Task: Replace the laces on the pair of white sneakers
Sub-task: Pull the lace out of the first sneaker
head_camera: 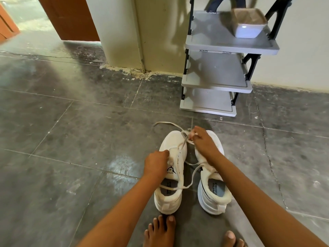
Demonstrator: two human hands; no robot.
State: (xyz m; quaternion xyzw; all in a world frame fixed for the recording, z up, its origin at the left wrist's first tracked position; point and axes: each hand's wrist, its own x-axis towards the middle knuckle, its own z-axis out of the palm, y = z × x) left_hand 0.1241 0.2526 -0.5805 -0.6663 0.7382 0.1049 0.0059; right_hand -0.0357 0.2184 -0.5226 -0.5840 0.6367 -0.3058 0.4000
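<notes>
Pinching the loosened lace [167, 123], the right hand [203, 139] works just beyond the left hand [155, 162] gripping the left sneaker [170, 198]; likely mid-unlacing, relacing both not yet done.

Dark grey stone-look floor tiles [71, 122] show a mottled, scuffed surface with a dull sheen. The left sneaker [171, 139] and right sneaker [211, 199] have white matt knit cloth uppers, fleecy collars and smooth rubbery soles; the flat lace [180, 168] is off-white woven cloth. The shoe rack [213, 72] has matt grey plastic shelves on black struts. The cream wall [160, 32] is painted plaster, flaking at its foot, beside a smooth brown wooden door [71, 18]
</notes>
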